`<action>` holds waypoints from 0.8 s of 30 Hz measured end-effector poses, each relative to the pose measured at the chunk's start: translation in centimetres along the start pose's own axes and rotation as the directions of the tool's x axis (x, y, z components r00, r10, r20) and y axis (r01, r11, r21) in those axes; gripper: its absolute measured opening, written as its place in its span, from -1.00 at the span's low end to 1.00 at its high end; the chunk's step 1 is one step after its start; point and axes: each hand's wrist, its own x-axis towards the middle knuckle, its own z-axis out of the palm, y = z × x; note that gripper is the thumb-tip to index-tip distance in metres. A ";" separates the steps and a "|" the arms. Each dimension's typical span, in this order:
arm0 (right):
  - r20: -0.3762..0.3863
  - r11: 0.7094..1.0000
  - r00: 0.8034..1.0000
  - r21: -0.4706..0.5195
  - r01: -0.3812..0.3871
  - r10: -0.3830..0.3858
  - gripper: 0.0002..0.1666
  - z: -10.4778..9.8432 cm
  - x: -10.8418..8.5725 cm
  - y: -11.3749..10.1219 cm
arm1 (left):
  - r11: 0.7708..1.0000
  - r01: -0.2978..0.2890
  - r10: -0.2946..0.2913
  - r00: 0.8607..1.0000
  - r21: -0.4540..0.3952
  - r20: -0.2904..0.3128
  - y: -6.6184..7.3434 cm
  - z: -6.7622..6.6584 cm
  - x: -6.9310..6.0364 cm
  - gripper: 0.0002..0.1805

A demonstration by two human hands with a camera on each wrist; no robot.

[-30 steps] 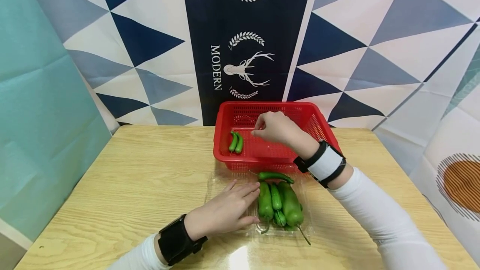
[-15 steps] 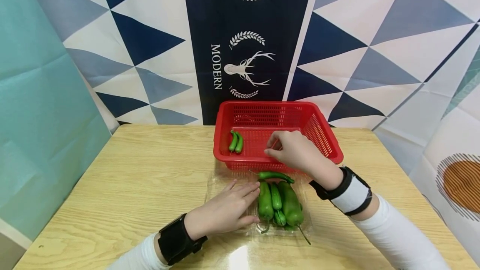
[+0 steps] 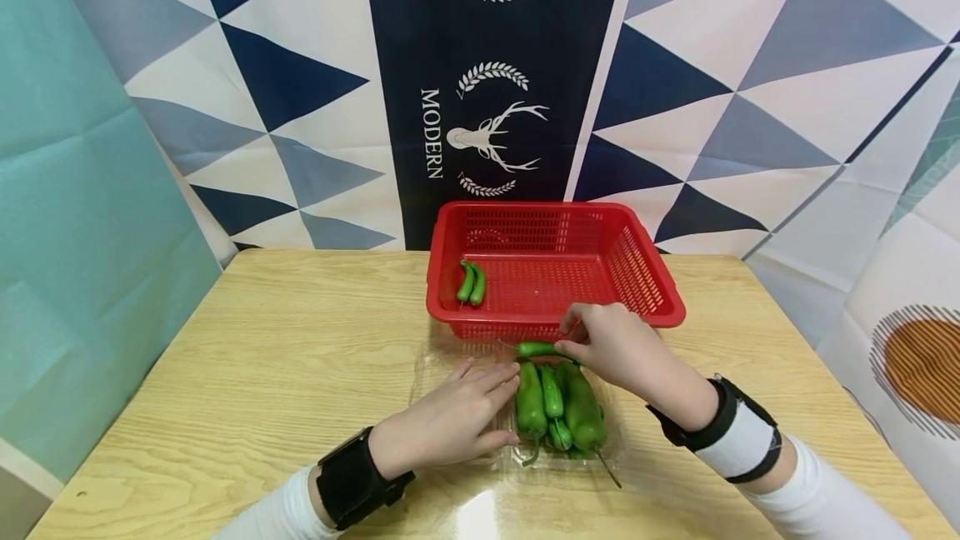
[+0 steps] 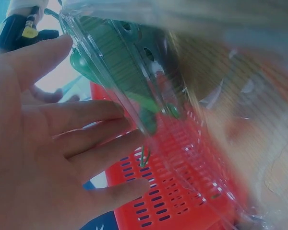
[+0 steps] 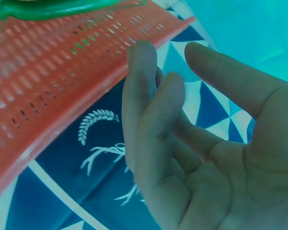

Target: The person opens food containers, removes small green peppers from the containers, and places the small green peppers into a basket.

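My left hand [image 3: 450, 423] lies with straight fingers at a clear plastic container [image 3: 433, 367], its fingertips beside a large green pepper [image 3: 531, 407]. The container also bears another large pepper [image 3: 583, 411] and smaller green ones [image 3: 552, 394] between them. A slim green chili pepper [image 3: 534, 349] lies crosswise at the container's far end. Over its right end is my right hand [image 3: 618, 348], partly hiding it. In the right wrist view, thumb and fingers are bent but apart, with nothing between them, and the chili [image 5: 57, 9] shows at the upper left.
Just behind the container stands a red perforated basket [image 3: 495, 319]. Two small green peppers [image 3: 478, 286] lie inside it at the left. The wooden table [image 3: 300, 340] extends to both sides, and a patterned cloth [image 3: 300, 65] hangs behind.
My right hand has moved from above the basket down and toward me, to the slim chili at the container's far end. The left hand has stayed in place.
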 end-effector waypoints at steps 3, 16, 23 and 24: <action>0.001 1.000 1.000 -0.010 -0.003 0.003 -0.82 0.5 -0.4 0.7 | 1.000 -0.003 0.003 1.000 0.001 -0.005 0.0 0.0 0.0 -0.26; 0.083 0.989 0.991 -0.116 -0.091 0.101 -0.78 2.3 -1.4 2.0 | 1.000 0.002 -0.002 1.000 0.010 -0.004 -0.1 0.0 0.0 -0.27; 0.073 0.986 0.992 -0.135 -0.097 0.107 -0.72 3.2 -1.4 2.1 | 1.000 0.001 -0.001 1.000 0.011 -0.001 -0.1 0.0 0.0 -0.27; 0.070 0.987 0.992 -0.129 -0.094 0.104 -0.71 3.4 -1.4 2.1 | 1.000 0.000 0.000 1.000 0.012 -0.002 0.0 0.0 0.0 -0.27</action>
